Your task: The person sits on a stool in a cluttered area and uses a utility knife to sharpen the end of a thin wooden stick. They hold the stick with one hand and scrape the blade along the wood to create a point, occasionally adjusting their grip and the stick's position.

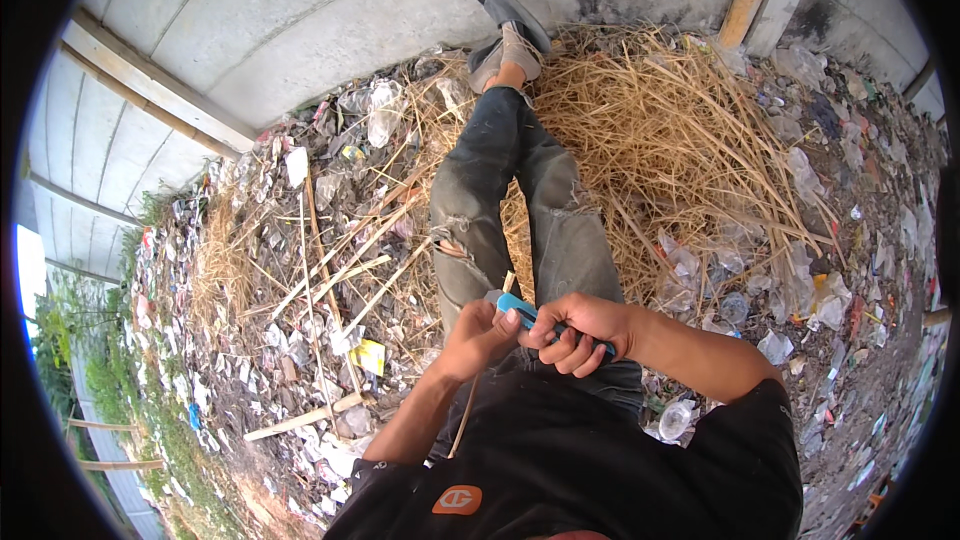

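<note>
My right hand point(580, 332) is closed around a blue utility knife point(517, 308) with a dark handle end, held above my lap. The knife points left, with its greyish tip by my left fingers. My left hand point(478, 340) is closed on a thin tan stick point(464, 425), which looks like split bamboo; its upper end sticks out above the knife and its lower end hangs toward my shirt. The left thumb lies against the knife's front part. The exact contact between blade and stick is hidden by my fingers.
My legs point(570, 240) stretch out in torn trousers, with grey sandals point(513, 15) near a concrete wall point(420, 15). A heap of dry straw-like shavings point(670, 140) lies to their right. Loose sticks point(385, 240) lie left, and plastic litter point(800, 290) covers the ground.
</note>
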Action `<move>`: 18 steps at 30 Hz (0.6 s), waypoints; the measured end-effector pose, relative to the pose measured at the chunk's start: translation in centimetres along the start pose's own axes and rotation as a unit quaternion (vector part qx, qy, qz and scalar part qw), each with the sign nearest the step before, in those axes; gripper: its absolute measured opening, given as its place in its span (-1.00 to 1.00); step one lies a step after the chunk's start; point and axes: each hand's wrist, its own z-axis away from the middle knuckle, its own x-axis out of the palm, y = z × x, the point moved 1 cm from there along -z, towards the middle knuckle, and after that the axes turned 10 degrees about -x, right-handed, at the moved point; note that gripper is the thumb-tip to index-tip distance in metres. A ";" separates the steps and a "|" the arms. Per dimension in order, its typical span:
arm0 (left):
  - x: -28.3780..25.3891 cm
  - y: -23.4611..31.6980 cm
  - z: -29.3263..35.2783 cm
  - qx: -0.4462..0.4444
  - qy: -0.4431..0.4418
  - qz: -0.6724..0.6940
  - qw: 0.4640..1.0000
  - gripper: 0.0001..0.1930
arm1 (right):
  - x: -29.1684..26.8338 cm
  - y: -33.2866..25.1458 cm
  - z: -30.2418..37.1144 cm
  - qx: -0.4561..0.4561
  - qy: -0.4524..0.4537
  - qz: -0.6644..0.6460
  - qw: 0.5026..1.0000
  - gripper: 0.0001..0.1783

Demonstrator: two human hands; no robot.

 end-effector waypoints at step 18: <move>0.2 0.3 -0.8 -0.026 0.081 0.105 0.991 -0.47 | 1.2 0.2 -0.5 -0.144 0.110 0.165 0.970 -0.77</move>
